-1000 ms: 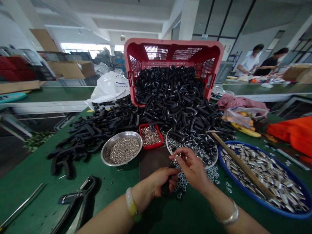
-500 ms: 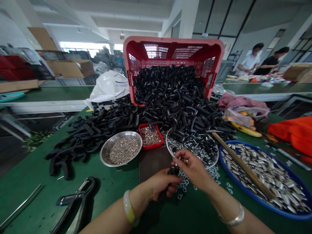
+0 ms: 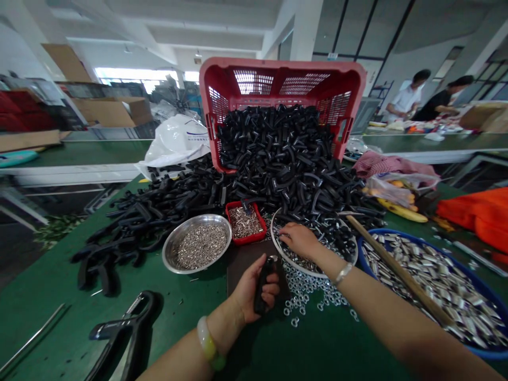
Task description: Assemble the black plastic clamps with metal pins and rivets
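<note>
A worker's left hand [image 3: 254, 290] closes around a black plastic part [image 3: 265, 286], held above a dark mat [image 3: 242, 264] on a green workbench [image 3: 67, 296]. The right hand [image 3: 299, 241], fingers spread slightly, reaches into a round plate [image 3: 296, 271] of steel hex nuts [image 3: 305, 296], though whether it pinches one is hard to tell. Behind, a tipped red crate [image 3: 281, 79] spills a mound of black parts [image 3: 278, 148].

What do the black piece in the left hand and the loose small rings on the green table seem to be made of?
The black piece in the left hand looks like moulded plastic or rubber: dull black with a soft sheen; which one is unclear. The small rings look like bright plated steel, judging by their silvery glint.
</note>
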Action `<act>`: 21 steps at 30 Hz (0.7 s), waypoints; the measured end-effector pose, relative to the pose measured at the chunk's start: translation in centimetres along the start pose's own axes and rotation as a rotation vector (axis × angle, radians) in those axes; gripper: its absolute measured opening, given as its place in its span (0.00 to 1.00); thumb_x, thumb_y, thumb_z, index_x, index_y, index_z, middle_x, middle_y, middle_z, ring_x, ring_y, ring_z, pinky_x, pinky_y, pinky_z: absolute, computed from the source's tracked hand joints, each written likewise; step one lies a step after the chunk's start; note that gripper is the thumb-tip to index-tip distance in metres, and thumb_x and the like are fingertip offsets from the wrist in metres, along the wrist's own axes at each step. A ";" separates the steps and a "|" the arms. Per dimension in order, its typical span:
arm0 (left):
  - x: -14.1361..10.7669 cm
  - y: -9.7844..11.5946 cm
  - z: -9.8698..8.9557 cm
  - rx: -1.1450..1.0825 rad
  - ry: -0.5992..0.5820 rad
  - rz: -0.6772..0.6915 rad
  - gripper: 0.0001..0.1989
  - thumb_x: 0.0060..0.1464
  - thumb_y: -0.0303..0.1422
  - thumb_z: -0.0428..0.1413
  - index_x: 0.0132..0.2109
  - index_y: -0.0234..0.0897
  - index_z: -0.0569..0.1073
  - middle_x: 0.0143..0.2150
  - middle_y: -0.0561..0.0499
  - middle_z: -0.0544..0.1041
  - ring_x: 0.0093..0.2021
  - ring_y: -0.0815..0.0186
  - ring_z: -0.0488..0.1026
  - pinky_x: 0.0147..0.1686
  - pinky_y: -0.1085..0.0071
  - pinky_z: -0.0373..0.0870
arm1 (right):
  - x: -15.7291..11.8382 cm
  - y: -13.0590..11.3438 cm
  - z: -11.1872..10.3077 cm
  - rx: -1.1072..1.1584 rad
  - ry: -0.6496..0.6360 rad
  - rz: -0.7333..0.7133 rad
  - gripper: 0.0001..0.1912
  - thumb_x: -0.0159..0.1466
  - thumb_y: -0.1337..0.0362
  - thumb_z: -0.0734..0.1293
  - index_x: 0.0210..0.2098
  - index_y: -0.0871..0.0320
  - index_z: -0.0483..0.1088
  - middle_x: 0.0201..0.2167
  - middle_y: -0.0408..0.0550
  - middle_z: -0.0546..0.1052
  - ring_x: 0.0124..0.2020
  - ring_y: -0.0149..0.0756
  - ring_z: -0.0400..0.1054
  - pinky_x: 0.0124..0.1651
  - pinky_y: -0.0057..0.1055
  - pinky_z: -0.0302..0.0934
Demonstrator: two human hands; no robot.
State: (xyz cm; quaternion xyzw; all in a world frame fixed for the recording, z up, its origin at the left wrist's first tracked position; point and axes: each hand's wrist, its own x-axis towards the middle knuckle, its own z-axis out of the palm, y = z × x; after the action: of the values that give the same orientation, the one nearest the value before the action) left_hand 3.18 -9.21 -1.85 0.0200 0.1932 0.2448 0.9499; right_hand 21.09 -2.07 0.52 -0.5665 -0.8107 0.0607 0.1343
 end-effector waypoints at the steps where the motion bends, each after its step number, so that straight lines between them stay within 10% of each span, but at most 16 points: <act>1: 0.1 0.0 -0.1 -0.003 0.017 0.007 0.16 0.50 0.44 0.51 0.33 0.34 0.62 0.22 0.59 0.54 0.16 0.81 0.49 0.12 0.88 0.45 | 0.7 0.0 0.2 -0.016 -0.026 0.000 0.08 0.56 0.66 0.63 0.32 0.57 0.74 0.36 0.51 0.75 0.38 0.38 0.68 0.42 0.31 0.60; 6: 0.2 0.0 -0.1 0.007 0.064 0.024 0.15 0.50 0.44 0.51 0.32 0.35 0.62 0.21 0.59 0.54 0.16 0.81 0.50 0.12 0.88 0.46 | 1.4 -0.2 0.1 -0.015 -0.031 0.015 0.06 0.55 0.67 0.64 0.26 0.58 0.74 0.32 0.50 0.76 0.37 0.38 0.69 0.41 0.31 0.60; 13: 1.2 -0.3 0.7 -0.048 0.124 0.033 0.18 0.54 0.45 0.46 0.28 0.33 0.61 0.20 0.58 0.56 0.14 0.82 0.50 0.10 0.87 0.47 | -4.5 -3.3 -1.3 0.413 0.119 -0.107 0.08 0.58 0.63 0.64 0.37 0.54 0.71 0.37 0.44 0.76 0.39 0.32 0.69 0.42 0.31 0.62; 21: 1.6 -1.6 1.2 0.125 0.289 0.238 0.15 0.52 0.43 0.51 0.30 0.34 0.62 0.19 0.59 0.58 0.13 0.82 0.53 0.10 0.87 0.47 | -6.2 -5.0 0.0 0.242 0.201 0.014 0.10 0.57 0.59 0.64 0.36 0.56 0.72 0.33 0.48 0.76 0.36 0.36 0.69 0.40 0.33 0.61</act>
State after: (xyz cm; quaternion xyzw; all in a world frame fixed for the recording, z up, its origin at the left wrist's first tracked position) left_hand 5.69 -9.81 -1.54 0.0661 0.3386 0.3434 0.8735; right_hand 18.62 -9.65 0.88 -0.5553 -0.7759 0.1018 0.2815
